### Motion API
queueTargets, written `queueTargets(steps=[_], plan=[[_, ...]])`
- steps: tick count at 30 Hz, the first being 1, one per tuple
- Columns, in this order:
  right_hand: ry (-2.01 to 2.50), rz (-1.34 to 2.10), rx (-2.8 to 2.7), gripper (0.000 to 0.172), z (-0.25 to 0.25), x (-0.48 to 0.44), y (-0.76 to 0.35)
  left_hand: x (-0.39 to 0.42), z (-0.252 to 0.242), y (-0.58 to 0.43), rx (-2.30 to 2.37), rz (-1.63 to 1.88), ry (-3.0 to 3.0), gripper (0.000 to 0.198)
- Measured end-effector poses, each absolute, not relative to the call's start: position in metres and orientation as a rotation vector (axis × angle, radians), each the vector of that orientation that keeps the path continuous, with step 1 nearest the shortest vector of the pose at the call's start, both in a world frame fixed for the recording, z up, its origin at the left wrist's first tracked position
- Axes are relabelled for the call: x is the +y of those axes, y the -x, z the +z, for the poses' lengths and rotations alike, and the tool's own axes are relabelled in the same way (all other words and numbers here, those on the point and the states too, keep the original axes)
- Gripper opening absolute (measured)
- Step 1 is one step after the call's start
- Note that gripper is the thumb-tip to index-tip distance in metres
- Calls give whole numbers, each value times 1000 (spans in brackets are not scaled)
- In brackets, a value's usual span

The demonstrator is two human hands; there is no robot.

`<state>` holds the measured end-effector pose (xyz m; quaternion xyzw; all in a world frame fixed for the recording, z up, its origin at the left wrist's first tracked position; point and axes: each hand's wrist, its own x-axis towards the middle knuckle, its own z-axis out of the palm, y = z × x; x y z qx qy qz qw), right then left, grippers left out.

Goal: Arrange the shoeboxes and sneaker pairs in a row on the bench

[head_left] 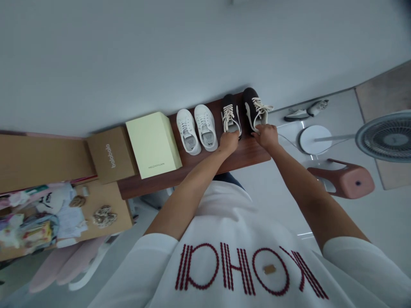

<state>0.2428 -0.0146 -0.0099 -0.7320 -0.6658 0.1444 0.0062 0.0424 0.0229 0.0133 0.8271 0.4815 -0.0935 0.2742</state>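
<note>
Both hands are reaching to a pair of dark sneakers standing side by side on a wooden bench; the left hand is gripping the heel of the left dark sneaker; the right hand is closing on the heel of the right dark sneaker; white sneakers are standing just beside, then a pale green box and a brown box; the wooden bench is running along the wall.

Black shoes: two; white shoes: two; boxes: two (one green).

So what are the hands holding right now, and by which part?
Each hand is at the heel of a dark sneaker: left hand on the left sneaker, right hand on the right sneaker.
</note>
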Motion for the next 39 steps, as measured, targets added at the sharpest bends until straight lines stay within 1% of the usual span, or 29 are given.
queueTargets(steps=[5,9,18,25,30,34,39], plan=[[2308,409,-2165,20,-13,-11,-232,23,16,-56,1338,-263,-2225,33],[2300,399,-2195,19,-19,-11,-226,25,15,-64,1347,-239,-2232,36],[2321,414,-2185,25,-28,-4,-219,22,7,-74,1388,-269,-2184,42],[2345,430,-2176,30,-30,0,-215,23,9,-77,1351,-258,-2171,41],[2319,370,-2139,29,-20,-1,-212,24,19,-74,1319,-240,-2249,35],[2306,302,-2043,34,-3,-7,-208,23,33,-60,1279,-157,-2295,29],[2271,245,-1965,35,19,-18,-196,15,51,-4,1386,-45,-2201,37]])
